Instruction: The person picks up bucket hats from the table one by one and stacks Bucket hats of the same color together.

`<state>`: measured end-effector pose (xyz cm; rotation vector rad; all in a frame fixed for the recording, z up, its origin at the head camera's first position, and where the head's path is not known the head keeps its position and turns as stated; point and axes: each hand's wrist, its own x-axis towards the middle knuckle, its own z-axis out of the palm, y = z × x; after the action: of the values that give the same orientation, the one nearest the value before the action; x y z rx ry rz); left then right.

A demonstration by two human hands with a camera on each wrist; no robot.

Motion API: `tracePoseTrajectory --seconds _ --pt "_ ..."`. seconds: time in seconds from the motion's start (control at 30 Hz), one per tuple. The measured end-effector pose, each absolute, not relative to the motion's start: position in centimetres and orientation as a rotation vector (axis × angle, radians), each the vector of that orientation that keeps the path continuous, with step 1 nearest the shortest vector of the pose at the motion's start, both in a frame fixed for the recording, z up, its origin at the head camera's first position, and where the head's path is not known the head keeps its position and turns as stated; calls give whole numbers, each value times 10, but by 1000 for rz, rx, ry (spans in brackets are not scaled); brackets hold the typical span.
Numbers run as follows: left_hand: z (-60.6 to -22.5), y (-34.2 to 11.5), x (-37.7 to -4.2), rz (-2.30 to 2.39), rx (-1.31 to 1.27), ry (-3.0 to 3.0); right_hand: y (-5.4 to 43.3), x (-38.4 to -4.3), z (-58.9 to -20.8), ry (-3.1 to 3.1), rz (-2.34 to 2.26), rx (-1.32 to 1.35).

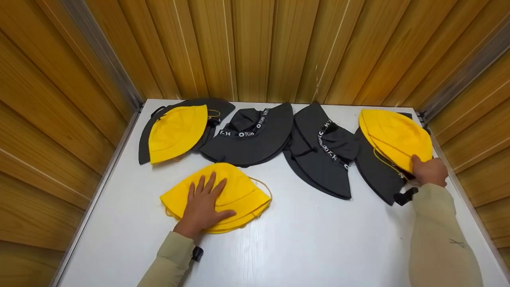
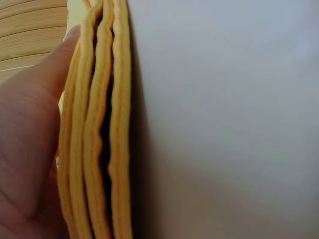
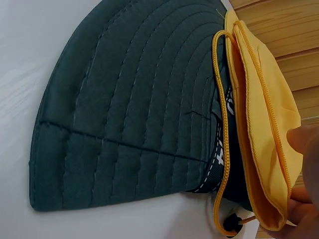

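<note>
My left hand point(image 1: 204, 207) lies flat with spread fingers on a stack of folded yellow hats point(image 1: 239, 191) near the front middle of the table. Their layered brims point(image 2: 99, 129) show edge-on in the left wrist view. At the right, my right hand point(image 1: 430, 171) pinches the brim edge of another yellow hat point(image 1: 394, 135) between thumb and fingers. That hat rests over a dark bucket hat point(image 1: 378, 167), whose stitched brim point(image 3: 129, 99) fills much of the right wrist view. A yellow cord point(image 3: 222, 129) with a black toggle hangs from the pinched hat.
Along the back lie two dark hats point(image 1: 255, 143) point(image 1: 322, 159) with lettered bands, folded flat. At the back left, a yellow hat point(image 1: 179, 131) sits over a dark hat point(image 1: 144, 139). Wood-patterned walls point(image 1: 255, 48) enclose the white table point(image 1: 310, 247) on three sides.
</note>
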<state>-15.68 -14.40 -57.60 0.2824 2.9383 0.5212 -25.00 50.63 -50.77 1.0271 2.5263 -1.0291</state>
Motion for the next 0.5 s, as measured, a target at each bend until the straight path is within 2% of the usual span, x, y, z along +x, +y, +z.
tracePoseTrajectory --seconds 0.3,0.5 --pt "-577 -143 -158 522 267 2929 501 -250 -498 2417 -1172 1162" --pt "-578 -143 -158 526 253 2921 500 -251 -494 2410 -1239 1157"
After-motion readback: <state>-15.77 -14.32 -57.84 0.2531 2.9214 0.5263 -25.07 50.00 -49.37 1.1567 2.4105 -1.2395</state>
